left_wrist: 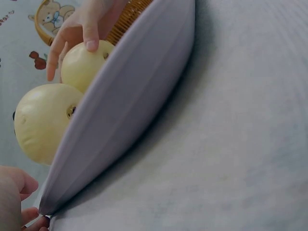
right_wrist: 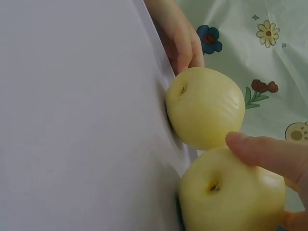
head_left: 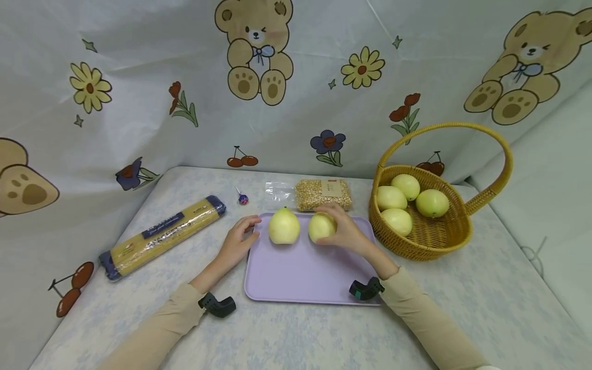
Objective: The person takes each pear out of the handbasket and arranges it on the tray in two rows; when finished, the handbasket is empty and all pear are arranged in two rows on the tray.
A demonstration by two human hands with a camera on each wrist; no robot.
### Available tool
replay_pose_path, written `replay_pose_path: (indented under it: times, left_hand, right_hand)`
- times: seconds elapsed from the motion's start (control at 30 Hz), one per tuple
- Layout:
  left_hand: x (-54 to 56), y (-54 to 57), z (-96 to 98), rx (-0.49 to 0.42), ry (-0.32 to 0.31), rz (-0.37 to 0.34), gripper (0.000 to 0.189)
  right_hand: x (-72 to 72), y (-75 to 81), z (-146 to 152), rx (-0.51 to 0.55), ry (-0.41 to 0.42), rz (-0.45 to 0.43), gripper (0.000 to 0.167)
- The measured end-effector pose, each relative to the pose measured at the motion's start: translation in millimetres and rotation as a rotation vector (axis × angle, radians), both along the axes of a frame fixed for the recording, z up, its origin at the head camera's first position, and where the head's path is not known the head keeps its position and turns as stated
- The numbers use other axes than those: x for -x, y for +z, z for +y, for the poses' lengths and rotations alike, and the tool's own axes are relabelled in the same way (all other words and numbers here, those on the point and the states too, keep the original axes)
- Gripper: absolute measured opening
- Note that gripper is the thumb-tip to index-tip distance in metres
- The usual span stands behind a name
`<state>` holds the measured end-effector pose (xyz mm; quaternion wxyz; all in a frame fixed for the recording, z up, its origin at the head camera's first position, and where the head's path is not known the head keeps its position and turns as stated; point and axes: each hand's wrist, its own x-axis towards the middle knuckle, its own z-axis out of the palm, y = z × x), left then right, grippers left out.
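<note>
Two pale yellow pears stand side by side on a lilac tray (head_left: 310, 277). My right hand (head_left: 344, 228) holds the right pear (head_left: 321, 228), thumb on its near side and fingers over the far side. In the right wrist view, the thumb presses that pear (right_wrist: 231, 192) close beside the left pear (right_wrist: 207, 108). The left pear (head_left: 284, 226) stands upright, stem on top, with no hand on it. At the tray's left rim rests my left hand (head_left: 238, 241), thumb and fingers loosely bent; in the left wrist view its fingertips touch the tray's corner.
A wicker basket (head_left: 425, 244) with several pears and a tall handle stands to the right. Behind the tray lies a bag of yellow kernels (head_left: 314, 195). A long pack of noodles (head_left: 162, 236) and a small lollipop (head_left: 242, 198) lie to the left.
</note>
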<state>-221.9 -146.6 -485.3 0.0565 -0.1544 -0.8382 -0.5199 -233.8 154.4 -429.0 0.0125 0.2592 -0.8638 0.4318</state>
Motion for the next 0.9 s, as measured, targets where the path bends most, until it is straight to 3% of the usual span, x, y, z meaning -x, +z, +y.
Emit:
replay_pose_path:
  times: [0.23, 0.53, 0.73, 0.9]
  left_hand:
    - [-0.7, 1.8, -0.1, 0.039, -0.001, 0.008, 0.034]
    - [-0.5, 1.1, 0.8, 0.024, -0.003, 0.006, 0.033]
    - [1.4, 0.7, 1.6, 0.020, -0.009, 0.015, 0.033]
    - [0.1, 1.1, 0.1, 0.016, -0.010, 0.019, 0.033]
  right_hand:
    - [0.1, -9.4, -7.3, 0.036, -0.037, 0.031, 0.066]
    - [-1.1, -6.1, -6.6, 0.026, -0.061, 0.028, 0.065]
    - [-1.6, 13.3, 5.8, 0.042, -0.088, 0.052, 0.056]
    - [-1.8, 34.5, 37.0, 0.096, -0.154, 0.045, 0.048]
